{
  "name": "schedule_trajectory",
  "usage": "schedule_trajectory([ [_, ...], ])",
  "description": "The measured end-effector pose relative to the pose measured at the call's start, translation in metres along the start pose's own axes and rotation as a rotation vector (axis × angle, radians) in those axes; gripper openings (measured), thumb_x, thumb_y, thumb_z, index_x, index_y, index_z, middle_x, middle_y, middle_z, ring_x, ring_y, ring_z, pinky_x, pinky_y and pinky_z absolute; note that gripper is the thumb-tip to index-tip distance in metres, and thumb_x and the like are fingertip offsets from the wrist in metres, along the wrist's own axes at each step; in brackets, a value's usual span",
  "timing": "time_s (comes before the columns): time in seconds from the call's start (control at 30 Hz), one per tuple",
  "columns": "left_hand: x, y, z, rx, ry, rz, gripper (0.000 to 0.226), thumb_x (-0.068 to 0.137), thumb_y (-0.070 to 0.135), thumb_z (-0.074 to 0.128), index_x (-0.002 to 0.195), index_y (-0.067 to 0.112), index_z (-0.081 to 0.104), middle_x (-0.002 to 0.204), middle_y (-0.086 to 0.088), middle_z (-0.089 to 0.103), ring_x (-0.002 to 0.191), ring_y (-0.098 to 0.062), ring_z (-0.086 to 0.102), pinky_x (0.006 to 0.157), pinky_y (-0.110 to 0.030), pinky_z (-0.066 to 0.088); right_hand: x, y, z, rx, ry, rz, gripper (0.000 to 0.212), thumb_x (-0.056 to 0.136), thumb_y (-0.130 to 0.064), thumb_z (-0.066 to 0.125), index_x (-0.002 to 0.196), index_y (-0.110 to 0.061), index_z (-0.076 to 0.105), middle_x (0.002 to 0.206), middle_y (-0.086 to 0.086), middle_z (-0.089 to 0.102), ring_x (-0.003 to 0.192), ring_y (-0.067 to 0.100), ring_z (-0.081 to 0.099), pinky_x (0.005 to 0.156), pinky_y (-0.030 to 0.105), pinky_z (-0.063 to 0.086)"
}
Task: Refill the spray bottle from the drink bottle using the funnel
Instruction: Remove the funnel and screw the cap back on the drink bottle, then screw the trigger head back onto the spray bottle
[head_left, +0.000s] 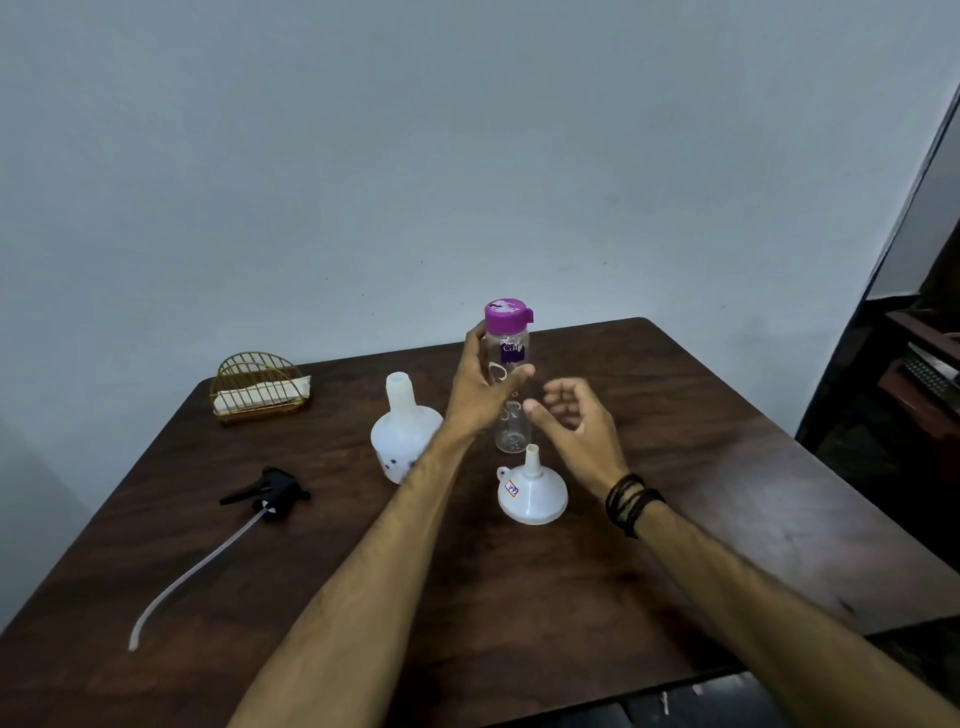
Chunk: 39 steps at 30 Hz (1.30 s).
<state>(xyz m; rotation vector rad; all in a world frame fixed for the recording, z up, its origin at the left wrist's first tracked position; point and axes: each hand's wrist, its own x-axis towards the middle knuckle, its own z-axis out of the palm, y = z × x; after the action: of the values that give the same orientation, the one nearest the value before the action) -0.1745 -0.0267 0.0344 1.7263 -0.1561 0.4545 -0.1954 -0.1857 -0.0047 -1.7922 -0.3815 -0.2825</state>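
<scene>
- My forearms: nearest the lens, both reaching across the table toward its middle, so both hands can work on one bottle.
- Tube: pale dip tube lying on the left part of the table, joined to the black sprayer. The head is already off, so the refill can proceed.
- Funnel: white, resting wide mouth down with its spout up, just in front of the bottle. Not yet in use; I judge it is parked within reach of my right hand.
- Right hand: hovering beside the bottle, fingers loosely curled and spread, holding nothing. Probably placed to take the cap or steady the base.
- Left hand: wrapped round the bottle's middle, thumb across the front, holding it upright.
- Bottle: clear, purple cap shut. Whether its base touches the table I cannot tell.
- Spray bottle: white, upright, neck open, just left of my left wrist, ready to receive the funnel.
- Napkin rack: gold wire, far left, well apart from the work.
</scene>
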Motion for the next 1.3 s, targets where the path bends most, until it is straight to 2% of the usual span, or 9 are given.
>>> schedule_trajectory([
  [0.13,-0.001,-0.009,0.006,0.023,0.037,-0.054,0.062,0.078,0.011,0.084,0.131,0.013,0.052,0.109,0.002,0.068,0.089,-0.006,0.066,0.082,-0.028,0.054,-0.033,0.014,-0.003,-0.194,-0.279,-0.022,0.048,0.069,-0.061,0.075,0.1,-0.027,0.062,0.098,-0.011,0.066,0.089,0.001,0.062,0.079,0.016,0.049],
  [0.23,-0.007,-0.019,0.009,0.033,0.057,-0.105,0.063,0.075,0.013,0.085,0.129,0.018,0.052,0.109,0.001,0.07,0.095,-0.013,0.069,0.087,-0.032,0.057,-0.035,0.028,-0.003,-0.34,-0.347,-0.085,0.042,0.074,-0.054,0.077,0.098,-0.023,0.063,0.093,-0.011,0.061,0.084,0.003,0.059,0.077,0.022,0.049],
  [0.5,-0.03,-0.04,0.021,0.185,0.078,-0.186,0.054,0.078,0.013,0.082,0.123,0.018,0.053,0.1,0.006,0.067,0.088,-0.009,0.065,0.072,-0.015,0.052,0.005,0.043,-0.048,-0.375,-0.234,0.073,0.035,0.075,-0.034,0.085,0.104,-0.023,0.07,0.097,-0.012,0.072,0.086,0.001,0.066,0.075,0.01,0.047],
  [0.6,-0.025,-0.047,0.032,0.233,0.094,-0.238,0.057,0.077,0.016,0.084,0.126,0.016,0.054,0.105,0.007,0.065,0.095,-0.011,0.064,0.084,-0.024,0.053,0.027,0.056,-0.063,-0.434,-0.169,0.133,0.038,0.076,-0.034,0.083,0.109,-0.018,0.072,0.103,-0.006,0.073,0.094,0.013,0.068,0.087,0.025,0.053],
  [0.7,-0.014,-0.053,0.044,0.277,0.09,-0.295,0.058,0.077,0.016,0.084,0.127,0.012,0.054,0.112,0.005,0.062,0.1,-0.011,0.06,0.086,-0.023,0.047,0.054,0.07,-0.069,-0.472,-0.141,0.187,0.043,0.077,-0.038,0.081,0.112,-0.016,0.071,0.109,0.0,0.074,0.101,0.02,0.067,0.095,0.037,0.052],
  [0.8,0.004,-0.064,0.056,0.313,0.103,-0.317,0.057,0.077,0.017,0.084,0.124,0.012,0.052,0.119,-0.001,0.065,0.103,-0.016,0.063,0.088,-0.025,0.048,0.085,0.085,-0.072,-0.497,-0.119,0.226,0.043,0.079,-0.041,0.078,0.113,-0.017,0.07,0.11,0.002,0.073,0.105,0.024,0.065,0.095,0.038,0.051],
  [0.93,0.038,-0.077,0.073,0.458,0.12,-0.347,0.058,0.079,0.035,0.081,0.121,0.017,0.045,0.121,-0.004,0.066,0.109,-0.028,0.064,0.094,-0.041,0.052,0.127,0.106,-0.073,-0.499,-0.077,0.271,0.045,0.082,-0.043,0.074,0.117,-0.015,0.066,0.117,0.004,0.069,0.113,0.027,0.06,0.094,0.034,0.046],
  [1.13,0.104,-0.104,0.09,0.544,0.076,-0.396,0.063,0.08,0.049,0.077,0.126,0.02,0.045,0.124,-0.001,0.067,0.122,-0.029,0.057,0.098,-0.042,0.047,0.185,0.133,-0.07,-0.509,-0.039,0.296,0.043,0.086,-0.045,0.068,0.116,-0.014,0.062,0.117,0.007,0.068,0.112,0.03,0.06,0.089,0.034,0.045],
  [1.3,0.148,-0.121,0.101,0.644,0.05,-0.38,0.067,0.082,0.054,0.072,0.133,0.018,0.047,0.126,-0.004,0.067,0.128,-0.027,0.052,0.121,-0.043,0.023,0.222,0.153,-0.068,-0.523,0.009,0.305,0.041,0.086,-0.046,0.067,0.116,-0.018,0.061,0.118,0.006,0.067,0.112,0.03,0.061,0.084,0.034,0.044],
])
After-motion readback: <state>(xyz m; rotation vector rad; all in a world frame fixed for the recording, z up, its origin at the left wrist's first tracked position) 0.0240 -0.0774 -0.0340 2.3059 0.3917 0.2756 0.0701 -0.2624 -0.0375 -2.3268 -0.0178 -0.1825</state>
